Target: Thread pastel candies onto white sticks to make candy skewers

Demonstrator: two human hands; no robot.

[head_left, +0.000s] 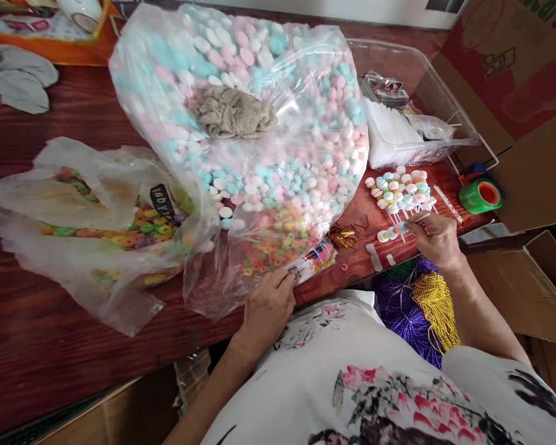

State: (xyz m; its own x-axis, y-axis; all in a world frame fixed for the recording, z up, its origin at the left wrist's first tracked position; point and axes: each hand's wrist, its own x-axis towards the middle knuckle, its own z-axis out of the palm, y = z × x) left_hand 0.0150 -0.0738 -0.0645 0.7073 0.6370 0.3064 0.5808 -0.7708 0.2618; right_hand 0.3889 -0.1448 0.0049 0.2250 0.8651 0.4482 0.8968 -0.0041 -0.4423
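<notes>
My left hand rests at the table's near edge, fingers curled on the rim of a big clear bag of pink, white and blue candy discs. My right hand pinches a white stick threaded with three candy discs just above the table. Several finished candy sticks lie in a pile right behind it. A small printed packet lies between my hands.
A second plastic bag of coloured ring candies lies at the left. A clear plastic box with white sticks stands at back right, a green tape roll beside it. Cardboard boxes stand right; purple and gold beads hang below.
</notes>
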